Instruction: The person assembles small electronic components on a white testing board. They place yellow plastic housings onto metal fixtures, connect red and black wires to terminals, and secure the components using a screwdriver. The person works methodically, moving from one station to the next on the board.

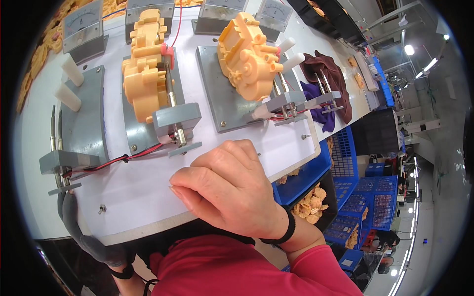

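Observation:
My right hand, bare, is closed above the white board's front part, thumb against the curled fingers; what they hold, if anything, is hidden. My left hand wears a grey glove at the board's left front edge. One of its fingers stretches up to the small end plate of the left test fixture, which carries no housing. A yellow plastic housing sits on the middle fixture, metal probes against its side. Another yellow housing rests tilted on the right fixture.
Analog meters line the back of the white board. Yellow parts are heaped at far left. Purple and brown cloths lie at right. Blue crates and a bin of yellow pieces stand below the bench's right edge.

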`<act>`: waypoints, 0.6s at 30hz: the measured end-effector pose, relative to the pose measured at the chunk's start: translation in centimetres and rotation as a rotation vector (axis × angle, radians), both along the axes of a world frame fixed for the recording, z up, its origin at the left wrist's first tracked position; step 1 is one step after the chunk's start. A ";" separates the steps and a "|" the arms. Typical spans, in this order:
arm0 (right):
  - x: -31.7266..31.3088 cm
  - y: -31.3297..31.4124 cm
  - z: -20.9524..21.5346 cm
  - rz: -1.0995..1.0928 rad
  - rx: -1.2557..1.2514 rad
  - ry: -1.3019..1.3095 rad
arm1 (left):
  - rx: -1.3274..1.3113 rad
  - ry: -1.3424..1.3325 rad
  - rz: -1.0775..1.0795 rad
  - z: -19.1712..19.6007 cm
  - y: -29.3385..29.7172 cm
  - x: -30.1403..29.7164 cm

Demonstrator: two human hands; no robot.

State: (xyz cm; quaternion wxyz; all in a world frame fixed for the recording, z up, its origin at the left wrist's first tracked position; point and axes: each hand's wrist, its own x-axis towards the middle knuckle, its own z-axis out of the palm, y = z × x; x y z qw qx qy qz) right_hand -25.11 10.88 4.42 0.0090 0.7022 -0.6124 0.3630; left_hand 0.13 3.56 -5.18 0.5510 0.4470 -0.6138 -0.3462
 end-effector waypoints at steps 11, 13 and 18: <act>0.0 0.0 -0.1 0.001 -0.033 0.004 | -0.014 0.047 -0.011 -0.1 -0.1 -0.2; 0.0 -0.2 -0.3 0.013 -0.061 -0.036 | -0.008 0.048 0.009 -0.4 -0.2 0.1; -0.1 -0.3 -0.3 0.021 -0.082 0.008 | -0.056 -0.027 -0.018 -0.1 -0.4 0.5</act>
